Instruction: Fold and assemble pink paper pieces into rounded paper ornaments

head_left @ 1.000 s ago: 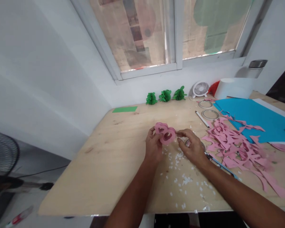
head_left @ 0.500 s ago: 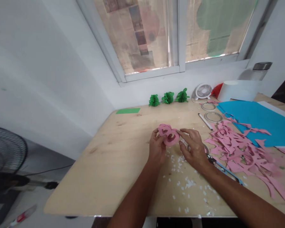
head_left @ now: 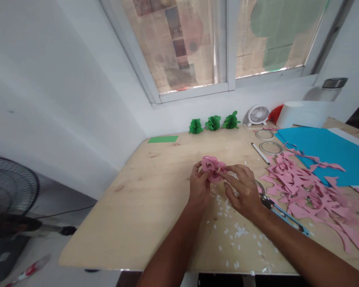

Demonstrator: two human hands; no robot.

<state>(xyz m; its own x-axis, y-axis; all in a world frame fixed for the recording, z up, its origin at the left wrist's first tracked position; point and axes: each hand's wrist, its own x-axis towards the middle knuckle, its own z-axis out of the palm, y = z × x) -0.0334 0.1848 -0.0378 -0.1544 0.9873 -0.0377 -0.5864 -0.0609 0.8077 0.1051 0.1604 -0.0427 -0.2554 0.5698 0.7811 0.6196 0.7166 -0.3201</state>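
Note:
A pink paper flower with cut-out openings in its layered petals is held above the table. My left hand grips its left side, thumb in front and fingers behind. At the flower's right edge, my right hand has a petal between its outstretched fingertips, with the thumb lower and apart. Small white paper bits lie scattered beneath my hands. Partly under my right forearm is a light blue cutter with a black end, and a tape ring shows beside that hand.
Pink paper scraps pile up at right, near blue sheets. A white pen and tape rings lie behind. Three green paper shapes, a small white fan and a green strip line the back.
The right fingertips have moved left onto the flower's petals. The flower has turned, and its layers look more spread and folded. The view has shifted slightly.

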